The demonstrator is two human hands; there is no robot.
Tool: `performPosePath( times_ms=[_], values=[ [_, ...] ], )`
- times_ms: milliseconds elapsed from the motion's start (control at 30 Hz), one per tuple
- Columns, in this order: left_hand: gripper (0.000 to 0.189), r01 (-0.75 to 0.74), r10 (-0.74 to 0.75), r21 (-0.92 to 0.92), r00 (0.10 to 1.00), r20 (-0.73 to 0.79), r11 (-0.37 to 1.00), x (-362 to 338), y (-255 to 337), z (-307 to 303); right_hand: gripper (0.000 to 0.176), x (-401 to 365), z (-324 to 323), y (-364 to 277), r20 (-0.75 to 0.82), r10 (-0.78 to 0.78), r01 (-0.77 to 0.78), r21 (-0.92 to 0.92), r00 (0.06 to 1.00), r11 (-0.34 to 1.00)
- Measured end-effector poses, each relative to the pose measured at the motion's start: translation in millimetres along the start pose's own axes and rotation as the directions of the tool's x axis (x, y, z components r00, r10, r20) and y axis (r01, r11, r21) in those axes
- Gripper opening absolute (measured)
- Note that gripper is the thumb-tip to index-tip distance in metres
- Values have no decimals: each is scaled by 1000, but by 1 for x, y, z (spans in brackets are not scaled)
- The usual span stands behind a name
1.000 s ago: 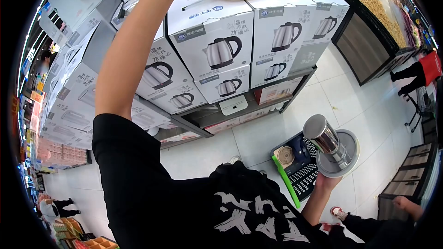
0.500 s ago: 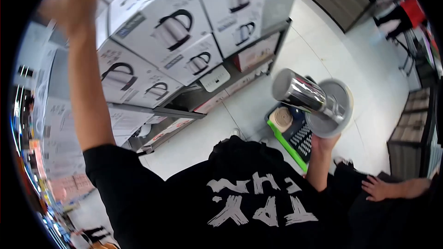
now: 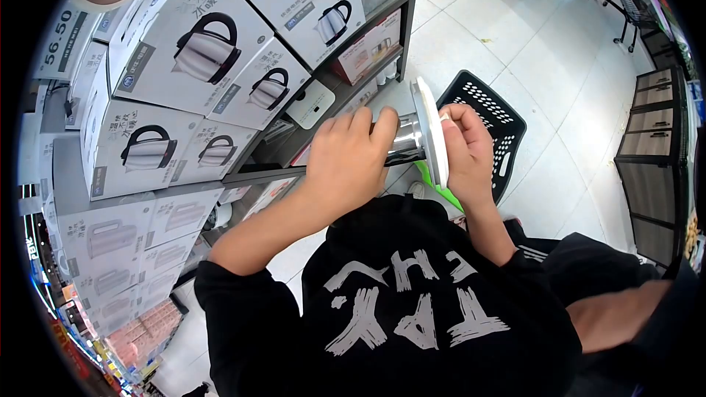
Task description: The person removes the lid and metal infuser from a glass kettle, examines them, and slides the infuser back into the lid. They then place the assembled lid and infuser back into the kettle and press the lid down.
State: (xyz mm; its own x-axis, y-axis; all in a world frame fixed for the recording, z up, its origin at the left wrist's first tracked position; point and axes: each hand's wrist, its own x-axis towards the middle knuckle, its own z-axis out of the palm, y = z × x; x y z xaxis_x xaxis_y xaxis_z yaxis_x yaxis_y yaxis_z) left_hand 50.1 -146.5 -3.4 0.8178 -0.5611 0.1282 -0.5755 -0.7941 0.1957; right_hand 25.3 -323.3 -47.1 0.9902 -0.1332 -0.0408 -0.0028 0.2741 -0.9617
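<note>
In front of my chest, a shiny metal vessel (image 3: 407,140) lies on its side with a round white disc (image 3: 432,132) at its right end. My left hand (image 3: 349,154) is wrapped round the metal body and covers most of it. On the disc's outer face, my right hand (image 3: 468,148) has its fingers bent together near the centre; the thumb and fingertips pinch at a small pale part that is hard to make out. The disc stands nearly edge-on between my two hands.
Stacked kettle boxes (image 3: 198,51) stand on a dark shelf (image 3: 408,29) at left. A black basket (image 3: 507,114) with a green handle is on the tiled floor beyond my hands. Another person's limb (image 3: 618,312) shows at lower right. Brown cabinets (image 3: 647,169) stand at far right.
My left hand has come down from the upper left onto the metal vessel. The vessel and disc have moved left and turned, and my right hand has shifted to the disc's outer face.
</note>
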Motion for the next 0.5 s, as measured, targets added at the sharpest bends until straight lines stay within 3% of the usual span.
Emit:
performPosePath(
  times_ms=[167,500],
  values=[
    [51,72,-67,-206,997,33,976,-8,-9,5,11,4,1,13,81,-62,72,-124,995,990],
    [51,178,-127,-349,978,163,920,-24,-36,5,15,6,17,23,196,-61,108,-238,979,965]
  ],
)
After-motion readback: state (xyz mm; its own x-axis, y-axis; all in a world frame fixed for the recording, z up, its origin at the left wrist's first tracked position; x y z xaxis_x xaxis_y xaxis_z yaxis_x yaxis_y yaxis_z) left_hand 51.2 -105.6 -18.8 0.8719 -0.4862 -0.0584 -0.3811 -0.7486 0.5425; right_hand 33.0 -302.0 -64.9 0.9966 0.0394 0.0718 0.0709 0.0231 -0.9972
